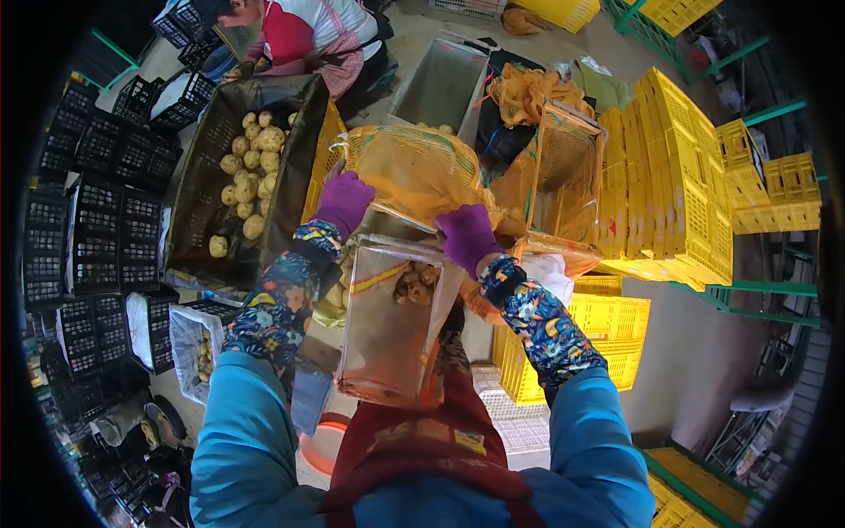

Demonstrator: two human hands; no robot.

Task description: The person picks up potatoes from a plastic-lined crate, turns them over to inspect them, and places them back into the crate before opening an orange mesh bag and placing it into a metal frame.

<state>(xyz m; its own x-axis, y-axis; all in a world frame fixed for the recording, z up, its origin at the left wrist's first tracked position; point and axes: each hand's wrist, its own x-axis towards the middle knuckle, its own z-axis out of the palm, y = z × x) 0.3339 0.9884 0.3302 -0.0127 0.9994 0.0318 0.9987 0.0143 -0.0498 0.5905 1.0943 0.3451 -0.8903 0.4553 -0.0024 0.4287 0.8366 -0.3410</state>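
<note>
Orange mesh bag (414, 167) spread between both hands, just beyond the bin (378, 339) nearest the body. Left grip (345, 198), purple glove, grasping its left edge; right grip (466, 236) clenched on its near right edge. Potatoes (253, 161) in dark-lined tub (195, 207), left. Red apron (396, 475) print: can't read it.

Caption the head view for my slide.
Purple-gloved left hand and right hand hold orange mesh netting near a bin of pale produce.

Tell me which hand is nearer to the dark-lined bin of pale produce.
Left. The left hand is to the right of the dark-lined bin, at the orange mesh; the right hand is farther right.
</note>
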